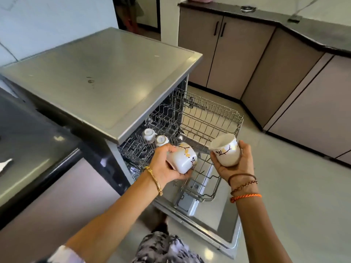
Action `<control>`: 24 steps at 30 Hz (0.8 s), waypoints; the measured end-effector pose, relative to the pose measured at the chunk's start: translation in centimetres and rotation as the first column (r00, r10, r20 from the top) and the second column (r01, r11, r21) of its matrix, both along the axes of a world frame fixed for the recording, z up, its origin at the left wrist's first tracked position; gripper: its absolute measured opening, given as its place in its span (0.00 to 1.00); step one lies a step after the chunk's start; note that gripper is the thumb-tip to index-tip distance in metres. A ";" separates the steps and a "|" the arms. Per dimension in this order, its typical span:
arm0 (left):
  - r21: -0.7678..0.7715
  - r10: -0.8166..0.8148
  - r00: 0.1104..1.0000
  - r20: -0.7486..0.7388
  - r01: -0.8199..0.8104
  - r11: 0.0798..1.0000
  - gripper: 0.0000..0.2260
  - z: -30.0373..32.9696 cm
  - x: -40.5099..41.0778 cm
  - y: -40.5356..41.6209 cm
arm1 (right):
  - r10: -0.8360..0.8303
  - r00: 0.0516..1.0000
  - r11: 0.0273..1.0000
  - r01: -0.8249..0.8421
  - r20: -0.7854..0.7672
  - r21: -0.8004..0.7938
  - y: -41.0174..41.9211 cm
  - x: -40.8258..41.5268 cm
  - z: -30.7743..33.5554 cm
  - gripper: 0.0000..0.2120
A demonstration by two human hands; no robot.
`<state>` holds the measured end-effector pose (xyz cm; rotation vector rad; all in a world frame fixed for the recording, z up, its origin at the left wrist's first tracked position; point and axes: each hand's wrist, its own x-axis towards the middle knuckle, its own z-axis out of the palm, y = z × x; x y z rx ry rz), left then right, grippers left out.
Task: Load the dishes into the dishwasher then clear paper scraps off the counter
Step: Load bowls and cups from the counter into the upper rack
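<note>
Hands (pixel 167 164) (pixel 235 164) grip two cups (pixel 185 158) (pixel 226 150), one each; two more cups (pixel 154 137) sit inverted in the rack (pixel 209 118)

A pale glossy tiled floor (pixel 296 196) fills the right and near part of the kitchen, catching soft patches of light. Along the far and right side runs an L of mauve flat-fronted base cabinets (pixel 237 59) with slim black handles (pixel 216 28), under a dark stone worktop (pixel 321 35). At far left stands a pale grey wall (pixel 57 18). Between them, a dark doorway (pixel 136 12) opens.
</note>
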<state>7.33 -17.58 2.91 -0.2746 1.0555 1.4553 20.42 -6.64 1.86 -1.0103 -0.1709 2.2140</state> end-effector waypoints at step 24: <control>-0.781 -0.786 0.306 -0.538 0.171 0.601 0.33 -17.9 -13.1 18.2 | 0.367 0.812 0.894 -0.173 0.454 -0.414 11.4 -11.1 -14.0 0.06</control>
